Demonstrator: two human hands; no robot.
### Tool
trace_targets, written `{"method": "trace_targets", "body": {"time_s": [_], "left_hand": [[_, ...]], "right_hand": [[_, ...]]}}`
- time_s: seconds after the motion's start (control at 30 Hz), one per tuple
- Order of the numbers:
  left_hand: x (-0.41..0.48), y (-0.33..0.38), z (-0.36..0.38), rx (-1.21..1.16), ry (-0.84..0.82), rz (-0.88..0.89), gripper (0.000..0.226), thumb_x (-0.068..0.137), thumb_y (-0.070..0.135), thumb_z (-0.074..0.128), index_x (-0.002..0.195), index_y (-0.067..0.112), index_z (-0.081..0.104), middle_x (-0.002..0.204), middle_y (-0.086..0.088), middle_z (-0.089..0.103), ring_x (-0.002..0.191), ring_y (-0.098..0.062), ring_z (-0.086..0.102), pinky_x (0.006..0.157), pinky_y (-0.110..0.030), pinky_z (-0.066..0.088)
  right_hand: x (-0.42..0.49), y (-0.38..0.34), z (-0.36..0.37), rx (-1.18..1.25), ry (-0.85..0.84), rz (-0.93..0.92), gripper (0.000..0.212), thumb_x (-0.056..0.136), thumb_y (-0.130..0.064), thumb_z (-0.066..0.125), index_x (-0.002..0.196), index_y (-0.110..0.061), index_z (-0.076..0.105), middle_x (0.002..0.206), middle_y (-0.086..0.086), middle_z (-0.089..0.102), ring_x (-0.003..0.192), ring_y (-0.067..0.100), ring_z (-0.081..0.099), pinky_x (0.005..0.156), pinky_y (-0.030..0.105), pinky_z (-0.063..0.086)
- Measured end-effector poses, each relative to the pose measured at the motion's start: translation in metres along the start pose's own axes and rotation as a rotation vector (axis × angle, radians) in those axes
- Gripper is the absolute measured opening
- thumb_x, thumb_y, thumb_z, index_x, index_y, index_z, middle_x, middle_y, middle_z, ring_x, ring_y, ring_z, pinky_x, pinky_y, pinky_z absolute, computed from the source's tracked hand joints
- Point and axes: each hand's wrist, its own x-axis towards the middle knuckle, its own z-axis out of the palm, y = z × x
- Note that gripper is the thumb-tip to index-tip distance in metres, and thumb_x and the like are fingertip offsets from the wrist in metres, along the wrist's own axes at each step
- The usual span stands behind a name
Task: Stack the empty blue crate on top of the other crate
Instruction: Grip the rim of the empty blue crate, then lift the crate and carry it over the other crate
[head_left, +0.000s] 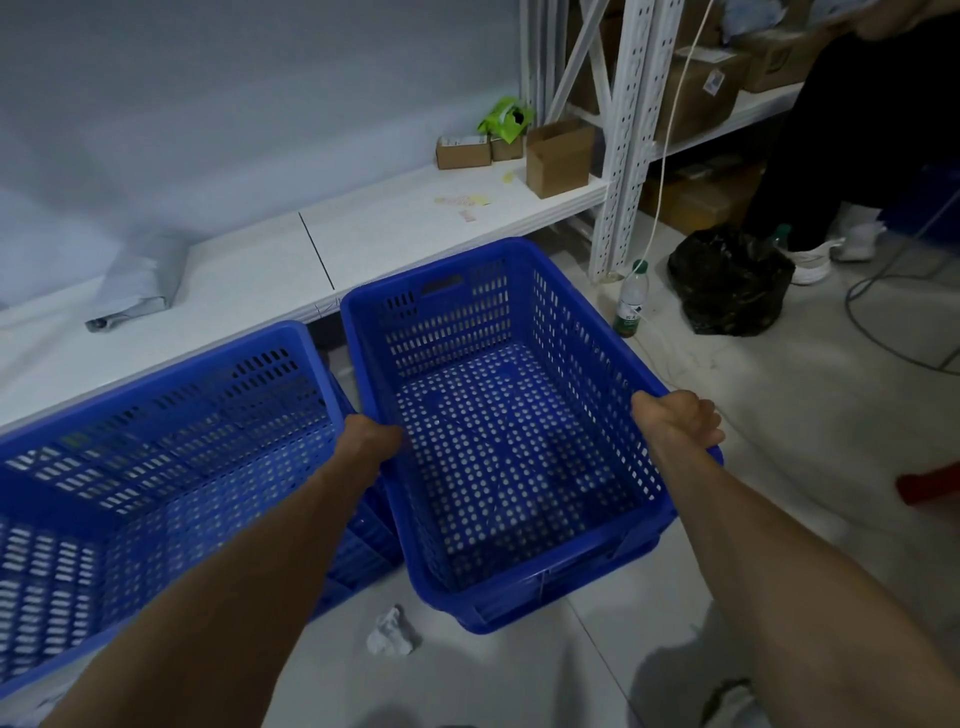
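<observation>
An empty blue perforated crate (519, 561) fills the middle of the head view, tilted and held above the pale floor. My left hand (371, 439) grips its left long rim and my right hand (678, 421) grips its right long rim. To the left stands another blue crate (156, 415), also empty on top, with more blue crate wall showing beneath it. The two crates sit side by side, their near rims almost touching by my left hand.
A low white shelf (260, 275) runs behind the crates with a grey parcel (137, 283) and small cardboard boxes (558, 156). A bottle (631, 301), black bag (730, 280), crumpled paper (389, 631) and cables lie on the floor. Another person's legs (831, 171) stand at the right.
</observation>
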Motion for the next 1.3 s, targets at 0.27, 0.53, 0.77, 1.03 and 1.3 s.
{"method": "trace_targets", "body": {"time_s": [0.27, 0.53, 0.77, 1.03, 1.3], "left_hand": [[-0.012, 0.006, -0.005, -0.128, -0.107, -0.038, 0.019, 0.096, 0.007, 0.064, 0.108, -0.004, 0.054, 0.102, -0.018, 0.060, 0.077, -0.029, 0.060, 0.078, -0.040, 0.058], [-0.024, 0.033, -0.019, -0.164, -0.055, 0.055, 0.019, 0.093, 0.008, 0.067, 0.078, 0.002, 0.056, 0.082, -0.016, 0.061, 0.066, -0.028, 0.058, 0.058, -0.036, 0.052], [-0.023, 0.063, -0.050, -0.180, 0.003, 0.137, 0.028, 0.087, 0.015, 0.071, 0.103, -0.007, 0.064, 0.094, -0.021, 0.065, 0.077, -0.036, 0.064, 0.067, -0.040, 0.050], [-0.035, 0.091, -0.089, -0.288, 0.064, 0.150, 0.028, 0.082, 0.010, 0.075, 0.101, -0.008, 0.064, 0.104, -0.023, 0.068, 0.083, -0.038, 0.066, 0.072, -0.043, 0.056], [-0.075, 0.102, -0.120, -0.384, 0.218, 0.301, 0.026, 0.089, 0.021, 0.060, 0.096, -0.004, 0.056, 0.095, -0.017, 0.061, 0.080, -0.033, 0.060, 0.071, -0.041, 0.049]], "right_hand": [[-0.008, 0.012, -0.019, 0.002, 0.067, 0.027, 0.044, 0.079, -0.046, 0.060, 0.100, -0.008, 0.065, 0.106, 0.011, 0.054, 0.095, 0.028, 0.048, 0.095, 0.043, 0.039], [-0.015, 0.002, -0.059, 0.028, 0.109, 0.043, 0.042, 0.078, -0.048, 0.056, 0.095, -0.010, 0.064, 0.110, 0.012, 0.058, 0.104, 0.030, 0.053, 0.098, 0.044, 0.040], [-0.024, -0.014, -0.089, 0.108, 0.101, 0.083, 0.050, 0.077, -0.050, 0.052, 0.103, -0.012, 0.071, 0.118, 0.009, 0.060, 0.113, 0.029, 0.051, 0.102, 0.042, 0.033], [-0.046, -0.043, -0.132, 0.171, 0.108, 0.031, 0.053, 0.076, -0.049, 0.057, 0.112, -0.012, 0.068, 0.126, 0.010, 0.057, 0.119, 0.028, 0.049, 0.106, 0.041, 0.031], [-0.067, -0.069, -0.171, 0.169, 0.143, -0.024, 0.049, 0.081, -0.045, 0.057, 0.115, -0.012, 0.066, 0.132, 0.012, 0.056, 0.124, 0.031, 0.046, 0.107, 0.042, 0.029]]}}
